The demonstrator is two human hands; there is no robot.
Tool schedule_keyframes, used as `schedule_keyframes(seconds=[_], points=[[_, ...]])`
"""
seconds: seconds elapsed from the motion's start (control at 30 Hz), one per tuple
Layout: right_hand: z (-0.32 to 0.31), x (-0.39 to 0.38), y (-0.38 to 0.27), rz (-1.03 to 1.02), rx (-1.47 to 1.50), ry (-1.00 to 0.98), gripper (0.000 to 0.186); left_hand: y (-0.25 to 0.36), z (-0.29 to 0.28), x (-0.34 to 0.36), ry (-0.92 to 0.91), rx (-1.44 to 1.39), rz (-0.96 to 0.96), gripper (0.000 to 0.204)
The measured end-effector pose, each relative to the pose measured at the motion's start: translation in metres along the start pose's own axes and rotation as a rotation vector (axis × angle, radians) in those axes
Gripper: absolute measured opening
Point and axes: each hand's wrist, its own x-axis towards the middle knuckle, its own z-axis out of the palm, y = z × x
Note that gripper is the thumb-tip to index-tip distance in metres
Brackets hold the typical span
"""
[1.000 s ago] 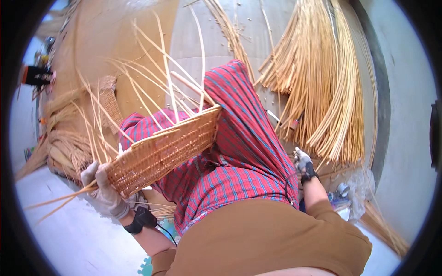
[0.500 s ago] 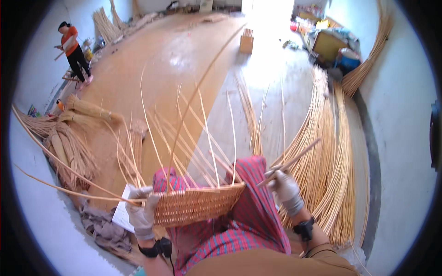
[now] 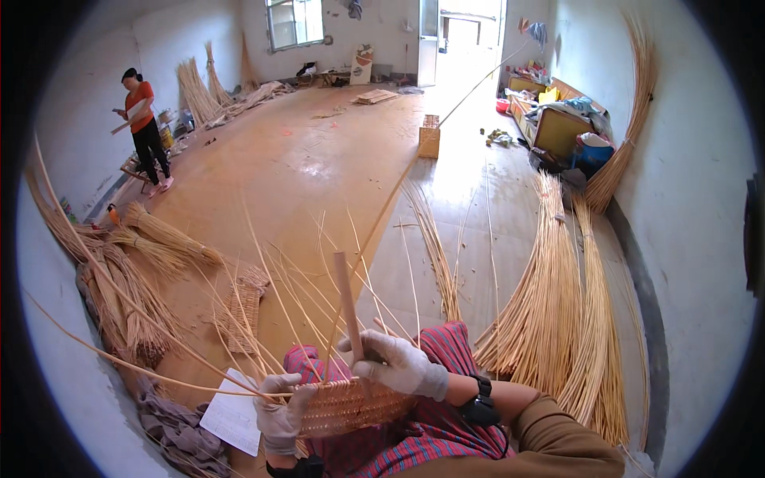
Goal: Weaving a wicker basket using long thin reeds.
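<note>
A partly woven wicker basket [image 3: 351, 408] rests across my lap on a red-and-blue checked cloth [image 3: 442, 344]. Thin upright rods stick out from its upper edge. My left hand [image 3: 279, 418], in a pale glove, is closed round the basket's left end, where long willow rods [image 3: 171, 373] pass out to the left. My right hand [image 3: 398, 365], gloved too, grips a smooth wooden stick [image 3: 347, 295] held nearly upright over the basket's rim. The stick's lower end lies against the weave; whether it touches is hard to tell.
Tied willow bundles [image 3: 542, 287] lie on the right; more bundles [image 3: 131, 299] lie at left. A woven panel [image 3: 243, 312] and a white sheet [image 3: 233, 414] are near my left hand. A person [image 3: 143, 131] stands far left. A small box-shaped basket [image 3: 429, 143] stands ahead.
My right hand has moved left, from beside my knee to over the basket, and the stick has swung from slanted to nearly upright. The view has tilted up, showing more of the room.
</note>
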Motion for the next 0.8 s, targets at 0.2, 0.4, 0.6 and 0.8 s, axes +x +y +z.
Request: schedule_keyframes(seconds=[0.2,0.4,0.6,0.8], points=[[0.007,0.001,0.051,0.200,0.254,0.042,0.030,-0.002,-0.003,0.002,-0.010,0.039,0.008,0.029],[0.006,-0.010,0.087,0.186,0.238,0.034,0.032,-0.005,-0.003,0.003,-0.021,-0.045,-0.025,0.029],[0.003,-0.010,0.091,0.237,0.232,0.066,0.033,-0.009,-0.003,0.006,-0.015,-0.013,-0.021,0.030],[0.004,-0.013,0.090,0.193,0.280,0.076,0.034,-0.014,-0.005,0.007,-0.013,0.020,-0.028,0.033]])
